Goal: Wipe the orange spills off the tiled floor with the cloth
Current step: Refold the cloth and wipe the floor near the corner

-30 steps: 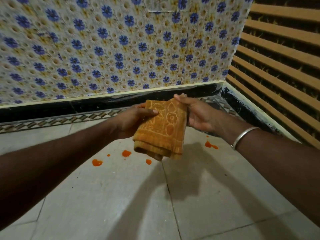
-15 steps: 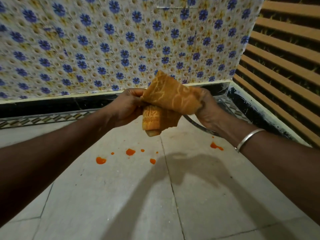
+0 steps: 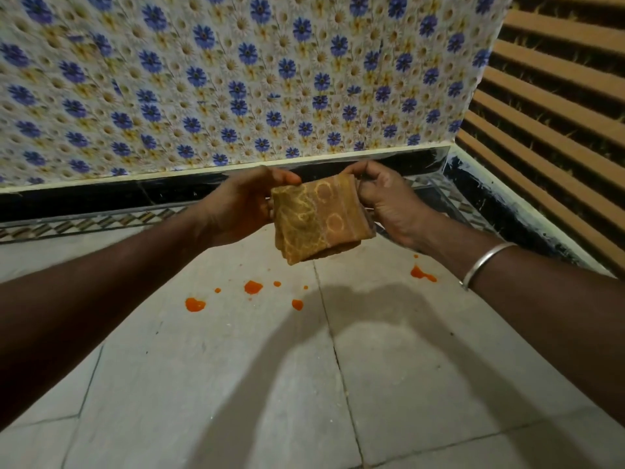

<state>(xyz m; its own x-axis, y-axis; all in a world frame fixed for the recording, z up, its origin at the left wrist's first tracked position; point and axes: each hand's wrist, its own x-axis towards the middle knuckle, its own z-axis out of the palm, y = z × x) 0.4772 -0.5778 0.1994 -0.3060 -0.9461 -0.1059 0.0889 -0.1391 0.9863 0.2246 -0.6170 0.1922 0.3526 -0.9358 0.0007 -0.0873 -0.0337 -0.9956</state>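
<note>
An orange patterned cloth point(image 3: 318, 218), folded into a small square pad, hangs in the air above the floor. My left hand point(image 3: 243, 208) grips its left edge, thumb on top. My right hand point(image 3: 389, 204) pinches its upper right corner. Below it, on the grey tiled floor point(image 3: 236, 384), lie several orange spills: a blob at the left point(image 3: 194, 304), one in the middle point(image 3: 253, 287), a smaller one point(image 3: 297, 304) near the tile joint, and a streak at the right point(image 3: 421, 273). Tiny drops sit between them.
A wall with blue flower tiles point(image 3: 236, 79) rises behind, with a black skirting point(image 3: 101, 198) and a patterned border strip at its foot. At the right stands a slatted wooden wall point(image 3: 558, 96). A metal bangle point(image 3: 487, 264) is on my right wrist.
The cloth has been folded over once more into a smaller, thicker pad. Both hands rose while folding it and have come back down a little.
</note>
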